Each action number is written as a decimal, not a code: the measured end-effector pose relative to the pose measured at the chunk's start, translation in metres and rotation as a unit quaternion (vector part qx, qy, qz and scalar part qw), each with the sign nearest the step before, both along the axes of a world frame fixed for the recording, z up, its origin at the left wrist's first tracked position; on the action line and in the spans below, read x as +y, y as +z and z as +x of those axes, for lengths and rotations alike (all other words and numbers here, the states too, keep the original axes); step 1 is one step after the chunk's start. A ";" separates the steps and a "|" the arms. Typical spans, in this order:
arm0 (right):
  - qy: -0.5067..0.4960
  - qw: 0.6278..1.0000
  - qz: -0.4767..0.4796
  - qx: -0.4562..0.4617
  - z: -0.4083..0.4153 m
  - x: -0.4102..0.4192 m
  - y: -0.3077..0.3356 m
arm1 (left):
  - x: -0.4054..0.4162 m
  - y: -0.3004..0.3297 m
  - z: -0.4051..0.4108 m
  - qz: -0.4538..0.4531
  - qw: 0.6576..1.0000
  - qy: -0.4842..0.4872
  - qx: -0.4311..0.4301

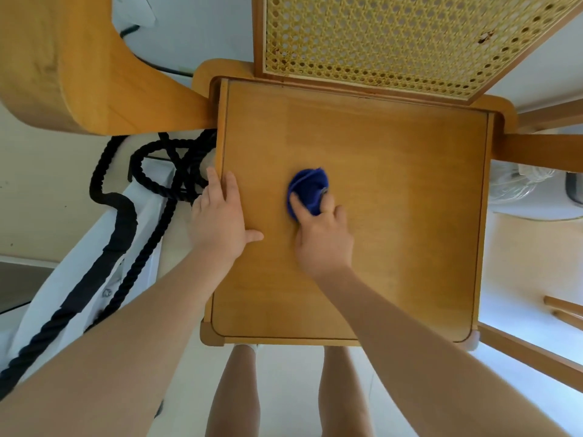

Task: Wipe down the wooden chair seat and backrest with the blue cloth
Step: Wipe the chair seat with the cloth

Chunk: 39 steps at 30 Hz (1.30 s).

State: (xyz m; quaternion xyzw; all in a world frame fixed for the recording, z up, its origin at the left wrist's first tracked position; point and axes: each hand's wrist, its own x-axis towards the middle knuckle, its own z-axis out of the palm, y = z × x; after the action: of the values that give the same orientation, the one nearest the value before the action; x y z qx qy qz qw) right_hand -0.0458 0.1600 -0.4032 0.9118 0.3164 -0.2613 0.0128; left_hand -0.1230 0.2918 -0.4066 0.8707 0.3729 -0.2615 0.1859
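I look straight down on the wooden chair seat (394,171), a square honey-coloured panel. Its cane-woven backrest (394,39) rises at the top of the view. A bunched blue cloth (307,189) lies near the seat's middle, and my right hand (323,238) presses on it with the fingers wrapped over its near side. My left hand (220,216) lies flat over the seat's left edge, fingers together and the thumb spread on the wood, holding nothing.
A white bag with thick black rope handles (151,184) hangs at the chair's left. A curved wooden armrest (63,64) is at the upper left, another chair's rails (542,149) at the right. My legs (239,392) stand before the seat's front edge.
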 end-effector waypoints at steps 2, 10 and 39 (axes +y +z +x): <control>0.081 0.997 0.002 0.020 0.007 -0.001 0.000 | 0.001 0.002 0.000 0.013 1.000 -0.007 0.006; -0.128 0.991 0.036 -0.010 0.058 0.023 -0.005 | 0.012 -0.001 -0.007 -0.026 0.999 0.031 -0.026; 0.019 0.989 0.148 0.009 0.042 0.122 -0.017 | 0.033 -0.015 -0.030 -0.171 0.929 0.209 -0.252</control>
State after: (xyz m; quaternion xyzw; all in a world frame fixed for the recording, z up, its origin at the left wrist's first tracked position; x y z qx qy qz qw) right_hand -0.0036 0.2822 -0.4204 0.8951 0.3689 -0.2194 -0.1205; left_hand -0.1534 0.3245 -0.4212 0.7654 0.4363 -0.0485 0.4705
